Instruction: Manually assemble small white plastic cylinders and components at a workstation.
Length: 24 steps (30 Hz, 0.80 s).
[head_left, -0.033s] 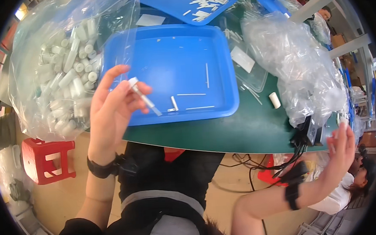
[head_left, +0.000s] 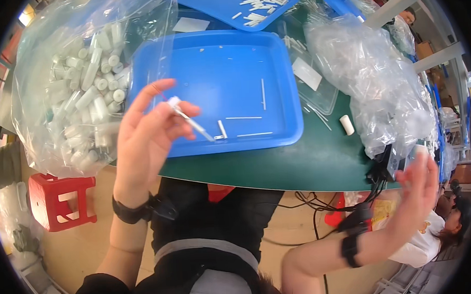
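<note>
Between its thumb and fingers, my left hand [head_left: 148, 131] holds a thin, clear-and-white tube with a white cap [head_left: 194, 125]. It hangs tilted over the near left part of a blue tray [head_left: 230, 145]. Far to the right, past the table edge, my right hand [head_left: 419, 182] is raised and smeared by motion. At its fingertips is a small white cylinder [head_left: 421, 150], too blurred to name. In the tray lie a few thin white rods [head_left: 243, 118] and a short white tube [head_left: 222, 129].
A clear bag [head_left: 36, 104] of white capped bottles stands left of the tray. Behind lies another blue tray [head_left: 212, 7] with short white tubes. Right are crumpled clear plastic bags [head_left: 370, 76], a white cylinder [head_left: 347, 125] and black cables [head_left: 378, 174]. A person [head_left: 419, 244] sits at far right.
My right hand has swung a little to the left with the white cylinder. My left hand has shifted slightly right, still holding the capped tube.
</note>
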{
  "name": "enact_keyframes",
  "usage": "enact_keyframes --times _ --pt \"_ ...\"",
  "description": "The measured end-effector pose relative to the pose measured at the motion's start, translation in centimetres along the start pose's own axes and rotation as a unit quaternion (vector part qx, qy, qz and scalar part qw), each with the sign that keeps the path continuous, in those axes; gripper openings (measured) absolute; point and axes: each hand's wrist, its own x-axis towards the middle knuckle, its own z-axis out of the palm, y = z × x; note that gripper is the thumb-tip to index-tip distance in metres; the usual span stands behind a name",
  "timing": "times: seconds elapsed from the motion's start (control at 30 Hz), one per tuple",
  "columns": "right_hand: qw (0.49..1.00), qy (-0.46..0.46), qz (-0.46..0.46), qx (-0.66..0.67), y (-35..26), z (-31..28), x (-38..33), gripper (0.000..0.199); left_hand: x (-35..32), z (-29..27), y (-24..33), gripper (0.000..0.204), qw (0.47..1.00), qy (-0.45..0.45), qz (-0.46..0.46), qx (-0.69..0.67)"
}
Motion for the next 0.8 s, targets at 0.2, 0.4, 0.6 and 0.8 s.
enact_keyframes --times 0.2,0.4,0.6,0.8 --pt "0.879 -0.363 0.028 0.307 -0.5 11.9 -10.9 0.031 -0.7 -0.2 -0.5 0.035 0.991 -0.089 -0.031 -0.093" --pt "0.854 -0.386 -0.006 0.347 0.3 12.9 -11.1 0.03 -1.9 -0.8 -1.4 0.034 0.994 -0.089 -0.019 -0.054" --pt "0.854 -0.394 0.025 0.339 0.9 12.6 -11.0 0.031 -2.6 -0.5 -1.8 0.031 0.994 -0.09 -0.01 -0.055" --pt "0.832 -0.413 0.048 0.367 1.7 12.1 -11.2 0.031 -2.1 -0.5 -2.2 0.029 0.995 -0.099 -0.005 0.012"
